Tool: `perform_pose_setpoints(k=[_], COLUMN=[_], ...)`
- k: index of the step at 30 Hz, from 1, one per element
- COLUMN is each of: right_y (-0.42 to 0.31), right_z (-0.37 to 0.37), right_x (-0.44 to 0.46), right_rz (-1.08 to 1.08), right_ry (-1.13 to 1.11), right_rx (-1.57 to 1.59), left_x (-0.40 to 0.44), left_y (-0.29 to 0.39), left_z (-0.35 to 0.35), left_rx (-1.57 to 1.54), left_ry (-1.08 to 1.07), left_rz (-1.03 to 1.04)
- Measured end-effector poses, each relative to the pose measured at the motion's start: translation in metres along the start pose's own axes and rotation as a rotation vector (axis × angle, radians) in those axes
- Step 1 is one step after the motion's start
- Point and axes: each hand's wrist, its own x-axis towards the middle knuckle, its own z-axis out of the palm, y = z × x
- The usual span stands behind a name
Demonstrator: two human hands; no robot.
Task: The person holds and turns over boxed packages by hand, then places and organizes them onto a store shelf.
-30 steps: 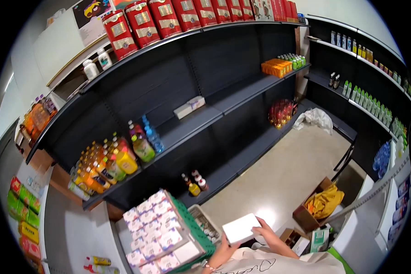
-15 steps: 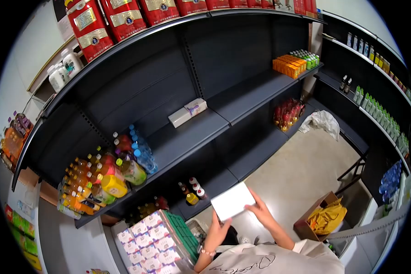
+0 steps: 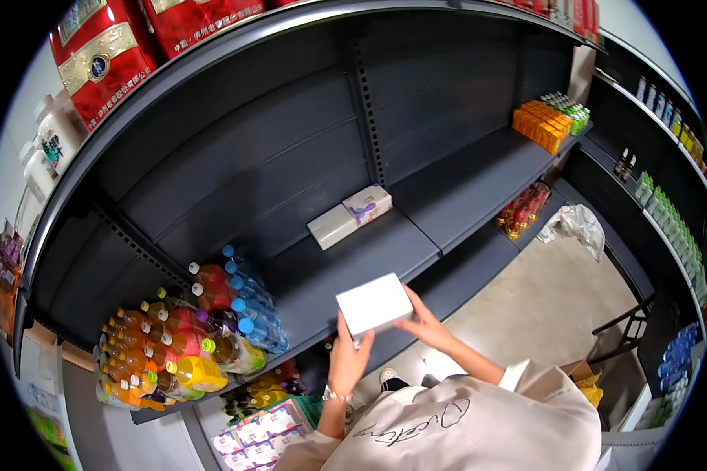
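Between my two hands is a plain white box (image 3: 374,305), its blank face turned up. My left hand (image 3: 349,357) grips its lower left side, with a bracelet on the wrist. On the right edge, my right hand (image 3: 426,326) closes with the thumb near the front corner. The box is held just in front of the shelf edge. Two more boxes sit end to end on the shelf (image 3: 385,250) behind it: a plain white box (image 3: 333,228) and a white box with a purple ribbon print (image 3: 368,204).
Bottled drinks (image 3: 161,349) crowd the shelf's left end, beside blue-capped water bottles (image 3: 259,314). Orange cartons (image 3: 542,124) stand at the far right. Printed tissue packs (image 3: 261,439) are stacked low on the left. A white plastic bag (image 3: 575,228) lies near the lower right shelving.
My hands have brought the white box up and closer to the shelf. The view has moved nearer to the shelf, and less of the stacked tissue packs shows.
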Motion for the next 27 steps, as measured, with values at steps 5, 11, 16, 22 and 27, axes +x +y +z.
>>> perform_pose_setpoints(k=[5,11,16,22,27], right_y=[0.034,0.116,0.123,0.126,0.131], right_z=[-0.014,-0.032,-0.048,-0.072,-0.08], right_x=[0.134,0.182,0.221,0.243,0.255], right_rz=[0.046,-0.015,-0.141,-0.315,-0.312], right_ry=[-0.037,-0.02,-0.118,-0.175,-0.212], right_rx=[-0.332,-0.689,-0.765,-0.75,-0.707], left_x=[0.128,0.19,0.212,0.221,0.218], left_y=[-0.087,-0.148,-0.154,-0.146,-0.135], left_z=[0.023,0.051,0.05,0.065,0.071], left_rx=[0.342,0.185,0.15,0.121,0.133], left_ry=[0.399,0.252,0.397,0.544,0.576], left_rz=[0.181,-0.265,-0.191,-0.393,-0.484])
